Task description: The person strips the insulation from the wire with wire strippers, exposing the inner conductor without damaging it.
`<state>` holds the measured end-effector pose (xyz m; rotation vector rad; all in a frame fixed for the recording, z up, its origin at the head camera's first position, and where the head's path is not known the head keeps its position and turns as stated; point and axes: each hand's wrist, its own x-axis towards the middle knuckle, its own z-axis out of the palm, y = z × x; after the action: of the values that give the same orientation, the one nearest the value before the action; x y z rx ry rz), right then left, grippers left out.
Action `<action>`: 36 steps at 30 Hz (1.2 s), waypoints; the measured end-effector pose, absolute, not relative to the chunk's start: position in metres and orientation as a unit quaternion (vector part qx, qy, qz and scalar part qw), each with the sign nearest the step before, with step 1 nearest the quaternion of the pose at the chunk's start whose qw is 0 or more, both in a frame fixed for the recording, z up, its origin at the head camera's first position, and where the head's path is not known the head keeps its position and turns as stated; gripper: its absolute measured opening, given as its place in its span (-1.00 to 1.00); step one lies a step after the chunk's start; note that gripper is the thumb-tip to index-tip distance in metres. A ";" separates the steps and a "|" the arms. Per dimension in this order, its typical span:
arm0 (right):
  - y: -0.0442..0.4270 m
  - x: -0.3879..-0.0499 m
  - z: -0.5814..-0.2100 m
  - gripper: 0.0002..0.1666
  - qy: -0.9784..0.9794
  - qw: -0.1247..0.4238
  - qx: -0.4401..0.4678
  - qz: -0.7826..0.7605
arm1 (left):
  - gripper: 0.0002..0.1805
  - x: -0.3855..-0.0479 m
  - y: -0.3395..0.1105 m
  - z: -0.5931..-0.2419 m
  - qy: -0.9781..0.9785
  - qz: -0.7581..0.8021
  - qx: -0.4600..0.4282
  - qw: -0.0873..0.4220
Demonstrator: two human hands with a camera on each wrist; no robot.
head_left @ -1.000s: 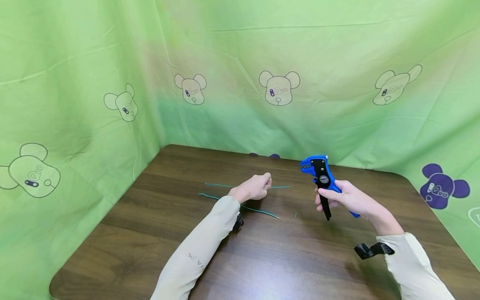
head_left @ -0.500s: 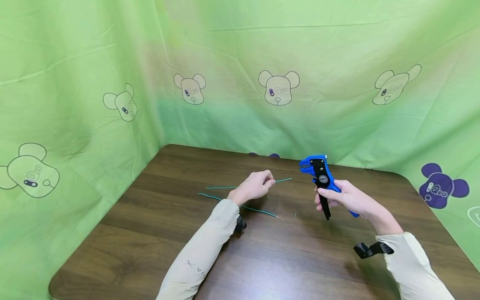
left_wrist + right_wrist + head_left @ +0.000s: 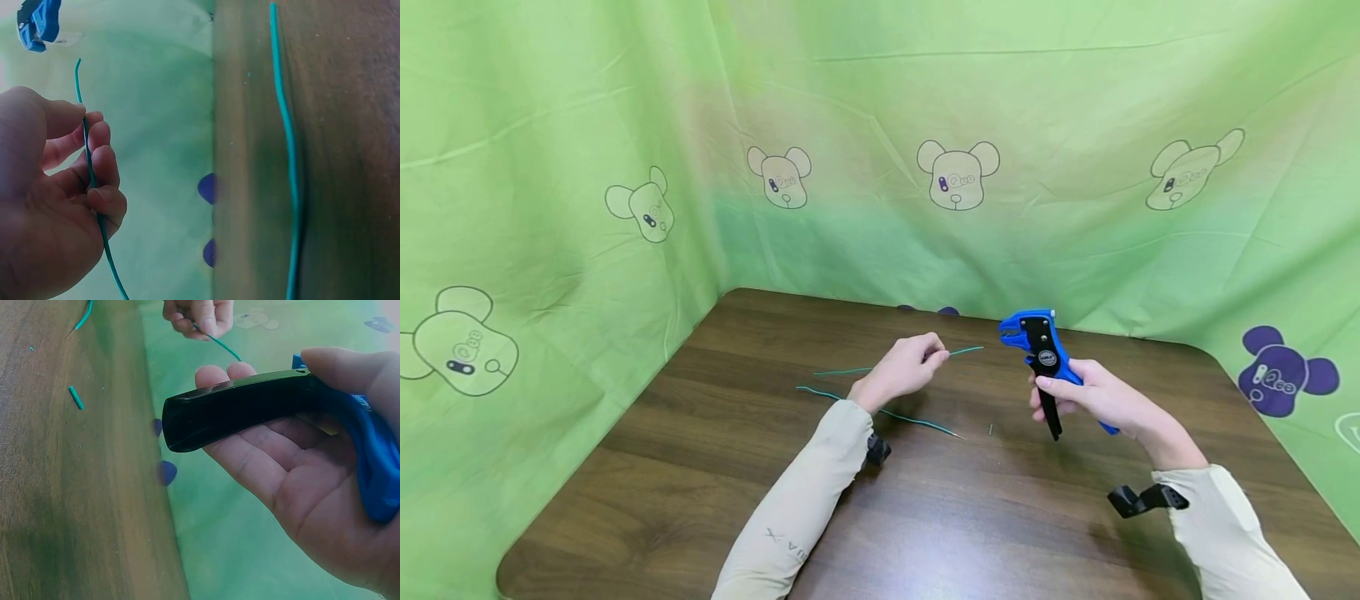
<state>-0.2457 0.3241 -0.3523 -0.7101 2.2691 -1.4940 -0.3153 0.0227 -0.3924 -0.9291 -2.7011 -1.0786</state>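
My left hand point(image 3: 904, 367) pinches a thin green wire point(image 3: 89, 150) between thumb and fingers above the table. One end of that wire sticks out to the right, toward the tool, and the rest trails left. In my right hand point(image 3: 1097, 396) is a blue and black wire stripper point(image 3: 1041, 346), held upright with its jaws facing left. Fingers and thumb wrap its handles; the black handle point(image 3: 237, 409) fills the right wrist view. A gap separates the wire's end from the jaws. On the table below my left hand lies a second green wire point(image 3: 925, 423) with a bare tip.
A short green offcut point(image 3: 990, 430) lies on the brown wooden table point(image 3: 700, 467), right of the second wire's tip. Tiny specks are scattered nearby. A green curtain point(image 3: 865, 242) with bear-head prints hangs behind the table and along its sides.
My left hand has lifted slightly, raising the wire off the table; its right end has risen and now tilts upward. The right hand and wire stripper have stayed in place.
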 end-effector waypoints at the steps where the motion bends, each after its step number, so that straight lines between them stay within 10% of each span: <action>1: 0.324 -0.245 -0.352 -0.73 0.797 0.166 -0.250 -0.525 | -0.79 -0.314 0.022 -0.391 -0.884 -0.353 -0.304 0.045; 36: 0.321 -0.243 -0.354 -0.69 0.803 0.166 -0.254 -0.513 | -0.84 -0.296 0.013 -0.357 -0.868 -0.354 -0.336 0.089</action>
<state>-0.2431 0.3210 -0.3545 -0.7227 2.2879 -1.4605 -0.2959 0.0133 -0.3575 -0.9991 -2.5836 -1.0517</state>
